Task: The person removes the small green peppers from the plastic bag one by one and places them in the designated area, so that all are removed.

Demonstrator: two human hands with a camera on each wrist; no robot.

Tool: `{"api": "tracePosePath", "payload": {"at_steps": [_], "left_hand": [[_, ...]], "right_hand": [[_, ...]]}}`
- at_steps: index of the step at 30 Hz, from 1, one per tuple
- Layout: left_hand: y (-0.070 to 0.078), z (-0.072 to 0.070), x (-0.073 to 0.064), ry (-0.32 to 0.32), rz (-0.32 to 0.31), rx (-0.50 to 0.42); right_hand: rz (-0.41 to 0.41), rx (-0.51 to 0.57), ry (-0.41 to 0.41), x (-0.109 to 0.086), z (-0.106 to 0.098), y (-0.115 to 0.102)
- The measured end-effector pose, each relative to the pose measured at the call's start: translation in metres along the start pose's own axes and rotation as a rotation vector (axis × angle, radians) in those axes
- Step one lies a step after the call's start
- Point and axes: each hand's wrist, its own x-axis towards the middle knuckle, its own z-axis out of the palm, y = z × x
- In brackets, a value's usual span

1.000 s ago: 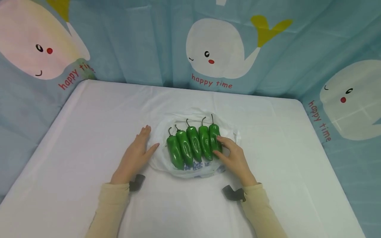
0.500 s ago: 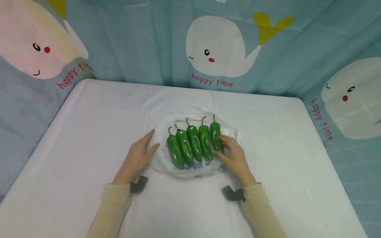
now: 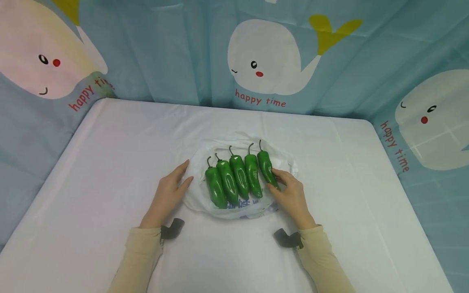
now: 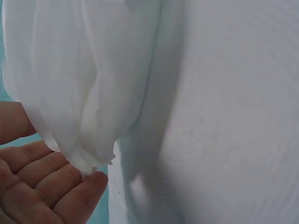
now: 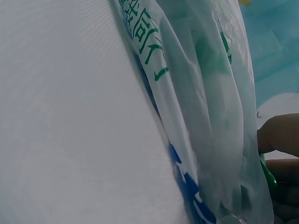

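Observation:
Several glossy green chili peppers [image 3: 239, 177] lie side by side, stems pointing away from me, on a white plastic bag [image 3: 198, 195]. The rightmost pepper [image 3: 266, 165] slants, a small gap between it and its neighbour. My right hand [image 3: 291, 195] pinches its lower end between thumb and fingers. In the right wrist view only a bit of green pepper [image 5: 268, 177] shows by the fingers, behind the bag's raised side [image 5: 219, 116]. At the bag's left edge is my left hand [image 3: 166, 195], thumb apart from its extended fingers. The left wrist view shows those fingers [image 4: 79, 198] against the bag's hanging side.
The bag sits mid-table on a white cloth [image 3: 348, 183]. Behind and at both sides hangs a blue curtain [image 3: 176, 53] printed with whales. A dark bracket-like piece sticks out from each wrist, left [image 3: 173, 228] and right [image 3: 287, 238].
The rightmost pepper has come away from its neighbour; its lower end has swung right with my right hand. My left fingers have shifted slightly, staying beside the bag.

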Motion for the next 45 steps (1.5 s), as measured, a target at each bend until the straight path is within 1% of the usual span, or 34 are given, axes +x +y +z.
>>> {"api": "tracePosePath", "payload": {"at_steps": [5, 9, 11, 14, 21, 24, 27, 30, 37, 40, 45], "left_hand": [[0.000, 0.002, 0.000, 0.019, -0.012, -0.020], [-0.001, 0.002, 0.000, 0.028, -0.021, -0.038], [-0.002, 0.003, 0.000, 0.035, -0.018, -0.042], [-0.003, 0.003, 0.000, 0.045, -0.008, -0.038], [-0.005, 0.002, 0.001, 0.037, -0.015, -0.029], [-0.005, 0.002, 0.001, 0.035, -0.018, -0.028], [-0.006, 0.003, 0.001, 0.041, -0.014, -0.029], [-0.006, 0.003, 0.001, 0.049, -0.005, -0.029], [-0.005, 0.003, 0.002, 0.049, 0.000, -0.032], [-0.005, 0.003, 0.002, 0.047, -0.005, -0.032], [-0.005, 0.003, 0.002, 0.043, -0.010, -0.027]], "right_hand": [[0.012, 0.011, 0.009, 0.000, 0.000, 0.002], [-0.012, -0.007, 0.047, 0.000, -0.001, 0.001], [-0.025, 0.002, 0.068, 0.000, -0.001, 0.001], [-0.009, 0.060, 0.087, 0.000, -0.001, 0.004], [0.101, 0.213, 0.104, -0.001, -0.002, 0.008], [0.120, 0.268, 0.116, 0.000, -0.003, 0.007], [0.133, 0.298, 0.121, 0.001, -0.004, 0.006], [0.153, 0.316, 0.125, 0.002, -0.007, 0.002], [0.166, 0.341, 0.113, 0.003, -0.019, -0.029], [0.167, 0.380, 0.101, 0.003, -0.021, -0.031], [0.144, 0.451, 0.083, 0.003, -0.021, -0.029]]}}
